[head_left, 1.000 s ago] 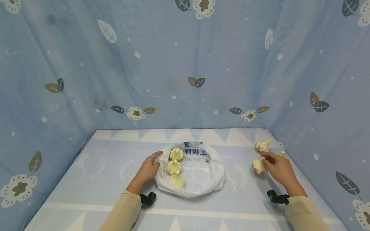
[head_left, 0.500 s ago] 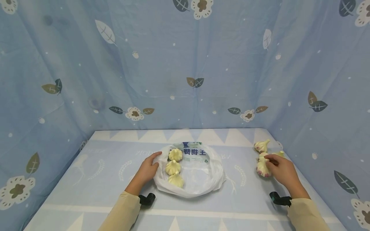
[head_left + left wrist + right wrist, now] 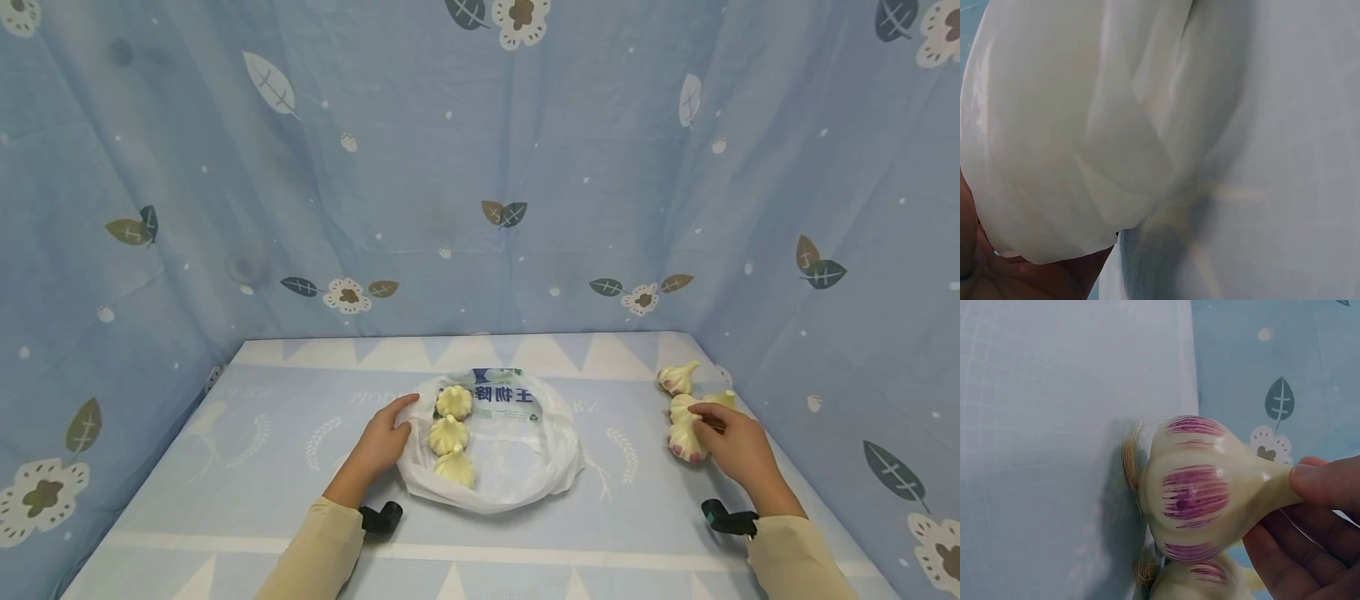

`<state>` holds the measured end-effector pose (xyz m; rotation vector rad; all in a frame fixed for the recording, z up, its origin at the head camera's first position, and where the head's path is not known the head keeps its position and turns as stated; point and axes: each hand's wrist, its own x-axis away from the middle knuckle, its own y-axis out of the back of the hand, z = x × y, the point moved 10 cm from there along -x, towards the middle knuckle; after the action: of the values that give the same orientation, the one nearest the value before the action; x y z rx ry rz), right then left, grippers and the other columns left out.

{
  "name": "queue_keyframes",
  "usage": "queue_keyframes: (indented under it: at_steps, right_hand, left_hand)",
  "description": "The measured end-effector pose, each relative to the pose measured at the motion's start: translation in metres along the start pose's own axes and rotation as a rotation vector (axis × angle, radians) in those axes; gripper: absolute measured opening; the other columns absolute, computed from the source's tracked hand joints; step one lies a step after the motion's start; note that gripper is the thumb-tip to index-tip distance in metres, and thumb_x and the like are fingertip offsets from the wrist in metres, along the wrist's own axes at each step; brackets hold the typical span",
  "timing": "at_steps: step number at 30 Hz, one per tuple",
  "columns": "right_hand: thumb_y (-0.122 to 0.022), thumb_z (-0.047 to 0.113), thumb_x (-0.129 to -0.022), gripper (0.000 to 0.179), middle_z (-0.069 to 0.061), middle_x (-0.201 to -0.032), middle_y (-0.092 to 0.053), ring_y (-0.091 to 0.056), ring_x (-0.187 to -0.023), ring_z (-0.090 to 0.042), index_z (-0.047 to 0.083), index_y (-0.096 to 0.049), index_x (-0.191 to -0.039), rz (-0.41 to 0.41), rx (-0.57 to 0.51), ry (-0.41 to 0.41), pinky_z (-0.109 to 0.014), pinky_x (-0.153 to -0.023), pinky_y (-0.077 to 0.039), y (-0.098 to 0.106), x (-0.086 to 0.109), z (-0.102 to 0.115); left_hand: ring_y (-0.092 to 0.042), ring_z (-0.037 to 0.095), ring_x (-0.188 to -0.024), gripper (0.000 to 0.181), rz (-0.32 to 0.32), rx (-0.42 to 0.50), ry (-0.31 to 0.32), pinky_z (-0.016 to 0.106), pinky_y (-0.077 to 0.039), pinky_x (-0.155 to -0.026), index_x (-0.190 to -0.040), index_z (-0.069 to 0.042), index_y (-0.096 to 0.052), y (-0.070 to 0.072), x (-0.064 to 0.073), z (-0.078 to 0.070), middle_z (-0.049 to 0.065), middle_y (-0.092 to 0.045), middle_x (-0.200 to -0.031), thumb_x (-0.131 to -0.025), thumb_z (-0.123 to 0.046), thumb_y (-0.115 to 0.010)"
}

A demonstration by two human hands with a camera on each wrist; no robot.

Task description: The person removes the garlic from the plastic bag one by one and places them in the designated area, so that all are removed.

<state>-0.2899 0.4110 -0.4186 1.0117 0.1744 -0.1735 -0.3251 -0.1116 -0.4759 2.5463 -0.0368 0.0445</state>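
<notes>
While the right hand [image 3: 738,442] pinches a bulb [image 3: 1191,487] by its neck [image 3: 1275,483], the left hand [image 3: 384,435], loosely spread, touches a bag [image 3: 561,462] containing three bulbs [image 3: 447,436].

Looks like curtained-off rec. spot, bldg type unclear: blue fabric [image 3: 405,150] w/ leaf & flower print hung on 3 sides of pale patterned tbl [image 3: 225,500]; blk wrist cams [image 3: 384,518] visible.
</notes>
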Motion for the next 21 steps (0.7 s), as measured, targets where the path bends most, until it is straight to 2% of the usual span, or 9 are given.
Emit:
queue_keyframes:
  at_steps: [6,13,21]
  right_hand:
    - [-0.057,0.016,-0.095,0.032,-0.026,-0.117,-0.065,-0.062,-0.107,-0.045,0.003,-0.062,-0.123,-0.002,-0.016,-0.007,-0.046,-0.074,-0.056,0.0,0.001,-0.001]
    - [-0.056,0.023,-0.097,0.037,-0.027,-0.128,-0.058,-0.057,-0.114,-0.048,0.004,-0.059,-0.128,0.031,-0.03,-0.051,-0.053,-0.083,-0.054,-0.002,0.0,-0.002]
    - [-0.06,0.023,-0.095,0.035,-0.027,-0.126,-0.059,-0.056,-0.108,-0.045,0.005,-0.061,-0.125,-0.019,0.038,-0.011,-0.055,-0.076,-0.051,0.006,-0.003,0.013]
  left_hand:
    - [-0.025,0.036,-0.146,0.052,0.001,0.005,0.002,0.058,-0.023,-0.117,-0.147,-0.017,-0.042,0.0,0.0,0.0,0.016,-0.034,-0.156,-0.096,-0.006,-0.042]
    - [-0.026,0.036,-0.146,0.052,-0.002,0.003,0.002,0.058,-0.023,-0.117,-0.147,-0.016,-0.042,0.0,0.0,0.001,0.016,-0.034,-0.155,-0.096,-0.006,-0.043]
    - [-0.026,0.037,-0.146,0.052,-0.006,-0.002,0.004,0.058,-0.023,-0.117,-0.146,-0.017,-0.043,0.0,-0.001,0.002,0.017,-0.035,-0.155,-0.096,-0.005,-0.043]
